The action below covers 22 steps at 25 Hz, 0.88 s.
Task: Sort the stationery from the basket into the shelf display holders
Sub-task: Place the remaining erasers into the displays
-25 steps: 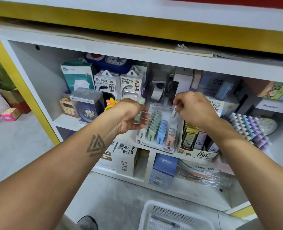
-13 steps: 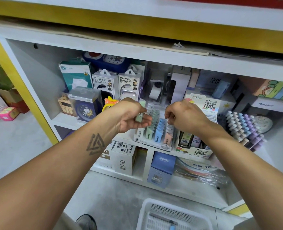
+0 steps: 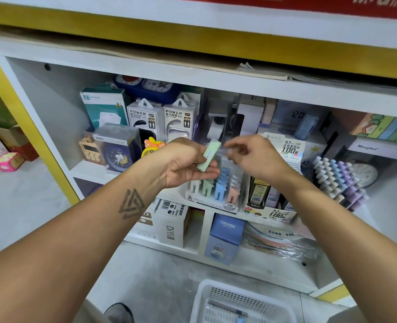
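Note:
My left hand [image 3: 183, 163] grips a pale green lead case [image 3: 208, 155] with a barcode, tilted, in front of the shelf. Just to its right hovers my right hand [image 3: 251, 157], fingers loosely curled near the case's top end and holding nothing that I can make out. Below both hands stands the tiered lead-case display holder [image 3: 212, 201] with rows of white, green, blue and pink cases. Beside it on the right is a second holder [image 3: 268, 212] marked 0.7 and 100. The white mesh basket [image 3: 239, 301] sits on the floor at the bottom edge, with a few items inside.
Power bank boxes [image 3: 162, 120], clock boxes [image 3: 117, 148] and a tape dispenser [image 3: 218, 127] crowd the shelf behind. A stand of pastel pens [image 3: 337, 180] is at the right. Lower cubbies hold a DIY box [image 3: 173, 227] and a blue CRUHRE box [image 3: 225, 238].
My right hand drew back from the display holder toward the left hand and loosened its fingers. The left hand turned the green case so its barcode side shows.

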{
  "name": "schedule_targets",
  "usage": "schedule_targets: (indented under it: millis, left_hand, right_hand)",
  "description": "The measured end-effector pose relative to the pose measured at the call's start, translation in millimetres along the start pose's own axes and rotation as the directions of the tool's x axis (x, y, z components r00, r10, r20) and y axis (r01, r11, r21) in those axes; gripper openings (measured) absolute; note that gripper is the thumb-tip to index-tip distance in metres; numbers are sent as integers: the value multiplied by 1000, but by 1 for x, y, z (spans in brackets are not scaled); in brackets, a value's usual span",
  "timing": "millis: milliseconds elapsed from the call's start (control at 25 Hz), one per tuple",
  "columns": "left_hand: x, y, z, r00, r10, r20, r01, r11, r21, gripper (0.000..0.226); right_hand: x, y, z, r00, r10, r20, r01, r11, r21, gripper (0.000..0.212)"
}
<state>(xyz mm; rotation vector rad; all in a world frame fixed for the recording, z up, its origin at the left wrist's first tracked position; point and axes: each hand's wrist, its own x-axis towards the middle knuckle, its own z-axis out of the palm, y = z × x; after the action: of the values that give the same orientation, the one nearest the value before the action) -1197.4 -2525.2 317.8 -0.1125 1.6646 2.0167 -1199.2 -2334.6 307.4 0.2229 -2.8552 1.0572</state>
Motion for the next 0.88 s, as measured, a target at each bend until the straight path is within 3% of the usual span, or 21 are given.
schedule_targets:
  millis: [80,120,280,360,400,440,520,640,720,880]
  left_hand:
    - [-1,-1,3,1000,15,18,-16,998,64,26]
    - [-1,-1,4,1000,15,26,-18,994,106,25]
    - [-1,1,9,996,-14,84,3,991,133,24]
    - [4,-1,12,999,33,-3,-32,981,192,20]
    - [8,-4,11,989,116,-90,-81,942,327,18]
    - [12,-7,9,962,229,-151,-117,842,527,20]
    - [17,-14,3,919,382,-95,-122,506,854,34]
    - [16,-23,-1,941,323,96,-139,111,984,51]
    - [17,-28,-3,947,258,189,-191,-17,981,58]
    - [18,-34,-5,956,189,223,-206,-107,973,67]
  right_hand:
    - [-2,-6,-4,999,25,36,-38,902,431,31]
    - [-3,-6,-5,998,-16,55,-15,858,513,35]
    - [-7,-3,-15,989,-143,44,98,842,531,23]
    - [-3,2,-22,995,-89,-32,93,863,497,14]
    - [0,5,-24,994,-49,-97,85,906,414,10]
    - [3,9,-24,985,-24,-169,72,957,280,9]
    - [8,15,-20,966,-73,-247,62,997,-51,11]
    - [12,21,-8,973,-156,-168,88,931,-354,16]
    - [16,22,-3,979,-155,-131,93,917,-387,17]
    - [24,20,9,962,-178,-208,76,905,-419,3]
